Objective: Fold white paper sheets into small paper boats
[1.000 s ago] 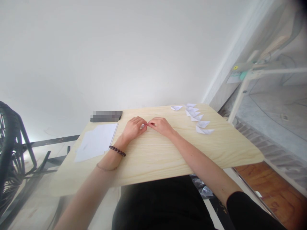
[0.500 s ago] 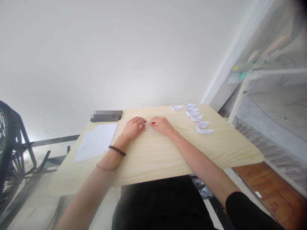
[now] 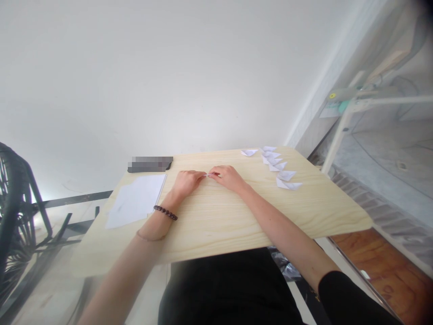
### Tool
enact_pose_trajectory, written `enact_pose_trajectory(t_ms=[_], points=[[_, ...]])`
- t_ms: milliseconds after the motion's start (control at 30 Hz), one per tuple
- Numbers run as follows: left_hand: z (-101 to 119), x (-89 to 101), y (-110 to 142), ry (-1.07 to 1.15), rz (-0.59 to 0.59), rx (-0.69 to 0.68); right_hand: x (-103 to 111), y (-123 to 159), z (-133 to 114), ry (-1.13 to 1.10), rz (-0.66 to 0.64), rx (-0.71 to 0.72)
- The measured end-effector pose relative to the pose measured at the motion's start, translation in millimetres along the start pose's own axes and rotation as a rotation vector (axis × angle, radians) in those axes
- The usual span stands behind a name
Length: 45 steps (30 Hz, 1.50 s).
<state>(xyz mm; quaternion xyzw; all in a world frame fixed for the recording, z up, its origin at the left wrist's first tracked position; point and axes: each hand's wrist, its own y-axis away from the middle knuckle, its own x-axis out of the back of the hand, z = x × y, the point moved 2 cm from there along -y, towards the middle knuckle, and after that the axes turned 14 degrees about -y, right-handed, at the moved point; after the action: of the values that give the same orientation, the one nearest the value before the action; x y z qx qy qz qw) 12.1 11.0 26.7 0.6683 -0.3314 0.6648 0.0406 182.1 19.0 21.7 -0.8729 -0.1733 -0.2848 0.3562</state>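
Observation:
My left hand and my right hand meet at the middle of a light wooden table. Both pinch a small white folded piece of paper, of which only a sliver shows between the fingertips. The fingers of both hands are curled and pressed together on it. A dark bead bracelet circles my left wrist.
A stack of white paper sheets lies to the left of my hands. A dark flat object rests at the table's far left edge. Several small folded white paper pieces lie in a row at the far right. A black chair stands at left.
The fingertips of both hands have shifted slightly on the small paper piece; the left hand's fingers have flattened and drawn a little leftward. Nothing else has moved.

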Motion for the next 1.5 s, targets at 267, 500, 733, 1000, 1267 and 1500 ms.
enact_pose_trajectory(t_ms=[267,500,733,1000,1267,1500], points=[[-6.3,-1.6,2.5,0.447,0.009,0.23,3.4,-0.8,5.2,0.051,0.044,-0.005],[-7.7,-11.3,3.3,0.81,-0.029,0.29,2.5,1.1,2.1,0.017,0.04,-0.047],[-11.7,-17.9,1.6,0.879,-0.022,0.293,-3.4,5.0,4.0,-0.204,0.033,-0.171],[0.8,0.1,1.2,0.76,-0.024,0.157,-4.1,1.6,0.9,-0.105,-0.032,-0.067],[-2.0,-1.9,-0.2,0.721,-0.009,0.213,-6.5,0.3,-1.9,-0.047,0.003,-0.054],[-3.7,-5.7,0.7,0.581,-0.098,0.195,-6.4,0.8,3.3,-0.109,0.05,-0.111]])
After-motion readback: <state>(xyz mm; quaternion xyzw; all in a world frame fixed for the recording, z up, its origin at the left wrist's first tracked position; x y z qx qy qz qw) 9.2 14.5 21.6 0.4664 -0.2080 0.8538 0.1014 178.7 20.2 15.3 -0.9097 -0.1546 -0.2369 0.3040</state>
